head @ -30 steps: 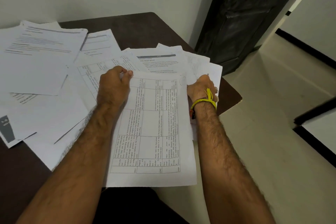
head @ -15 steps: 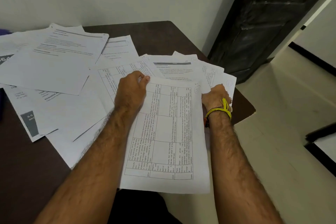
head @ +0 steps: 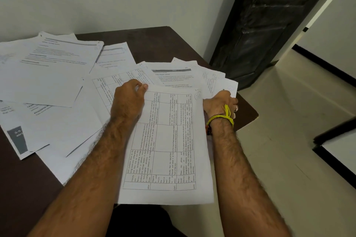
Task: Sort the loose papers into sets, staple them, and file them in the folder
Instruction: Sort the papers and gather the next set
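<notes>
A sheet printed with a table (head: 169,146) lies lengthwise toward me, its near end hanging past the table edge. My left hand (head: 129,100) pinches its far left corner between thumb and curled fingers. My right hand (head: 219,104), with a yellow thread at the wrist, grips the right edge near the far corner, fingers tucked under the paper. More loose papers (head: 173,77) fan out just beyond both hands. No stapler or folder is in view.
The dark brown table (head: 158,42) stands against a pale wall, its right corner just past my right hand. Overlapping sheets (head: 50,67) cover its left half. A black door (head: 269,21) and beige floor (head: 279,121) lie to the right.
Both hands keep the same hold on the table sheet. The view has swung slightly, so hands and papers sit further right and lower in frame.
</notes>
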